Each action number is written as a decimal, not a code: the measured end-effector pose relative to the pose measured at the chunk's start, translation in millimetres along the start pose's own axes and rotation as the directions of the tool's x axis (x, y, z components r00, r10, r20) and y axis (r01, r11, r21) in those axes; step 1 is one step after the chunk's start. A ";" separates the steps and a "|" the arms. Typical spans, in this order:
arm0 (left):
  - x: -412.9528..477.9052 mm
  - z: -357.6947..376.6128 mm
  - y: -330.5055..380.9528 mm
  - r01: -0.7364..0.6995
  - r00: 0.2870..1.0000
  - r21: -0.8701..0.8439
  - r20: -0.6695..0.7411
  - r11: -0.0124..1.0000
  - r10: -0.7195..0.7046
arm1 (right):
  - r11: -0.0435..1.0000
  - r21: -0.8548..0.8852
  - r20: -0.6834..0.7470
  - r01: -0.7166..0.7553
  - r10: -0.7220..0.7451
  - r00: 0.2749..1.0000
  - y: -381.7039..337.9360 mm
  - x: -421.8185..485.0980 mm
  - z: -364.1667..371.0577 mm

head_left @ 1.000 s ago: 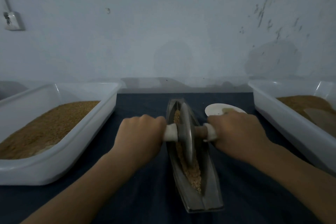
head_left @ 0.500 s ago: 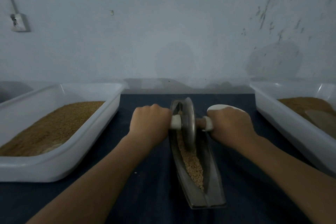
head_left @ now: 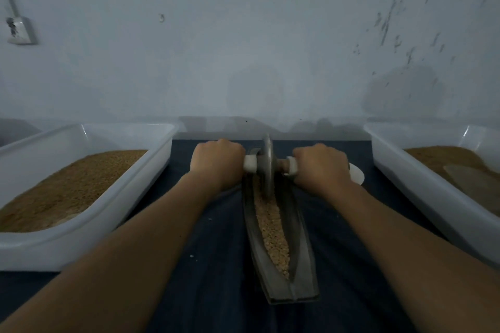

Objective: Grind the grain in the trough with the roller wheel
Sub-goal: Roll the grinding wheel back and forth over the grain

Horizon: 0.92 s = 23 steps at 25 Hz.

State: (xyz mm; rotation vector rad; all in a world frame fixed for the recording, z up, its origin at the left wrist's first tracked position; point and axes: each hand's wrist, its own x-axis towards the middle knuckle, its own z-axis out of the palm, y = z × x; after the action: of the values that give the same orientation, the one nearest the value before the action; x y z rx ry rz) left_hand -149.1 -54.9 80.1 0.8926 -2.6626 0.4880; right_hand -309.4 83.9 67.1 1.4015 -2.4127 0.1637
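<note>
Hands (head_left: 216,162) (head_left: 322,167) tight around roller wheel (head_left: 267,170) handles (head_left: 250,163)

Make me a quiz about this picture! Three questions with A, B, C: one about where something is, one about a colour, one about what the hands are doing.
1. Where along the trough is the wheel?
A. at the near end
B. at the far end
C. lifted out of it

2. What colour is the cloth under the trough?
A. red
B. dark blue
C. yellow

3. What are the left hand and right hand doing?
A. both gripping the wheel's handles
B. clapping
C. both lying flat

Answers:
1 B, the wheel stands at the trough's farthest tip.
2 B, the cloth looks dark blue all round the trough.
3 A, each hand's fingers curl round a handle.
</note>
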 end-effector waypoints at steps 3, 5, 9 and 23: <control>-24.1 1.4 2.0 -0.057 0.987 0.084 -0.148 0.995 0.069 | 1.000 0.013 -0.069 0.016 -0.015 0.997 9.4 -27.6 11.0; -64.1 8.3 -0.4 -0.124 0.962 0.066 -0.237 0.990 0.137 | 0.982 -0.118 -0.253 0.146 -0.172 0.952 13.1 -60.9 14.4; -82.8 14.6 -4.9 -0.117 0.959 0.029 -0.258 0.993 0.121 | 0.958 -0.187 -0.294 0.217 -0.266 0.918 17.9 -69.7 6.5; -105.0 -11.6 -0.2 -0.160 0.942 0.032 -0.295 0.987 0.162 | 0.959 -0.133 -0.382 0.249 -0.282 0.880 20.0 -100.4 -8.6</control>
State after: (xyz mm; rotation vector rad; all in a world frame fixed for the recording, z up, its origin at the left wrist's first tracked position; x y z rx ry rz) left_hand -66.7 4.6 51.4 0.5537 -2.4664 0.6181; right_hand -279.2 178.7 41.5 1.4807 -1.8581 0.2532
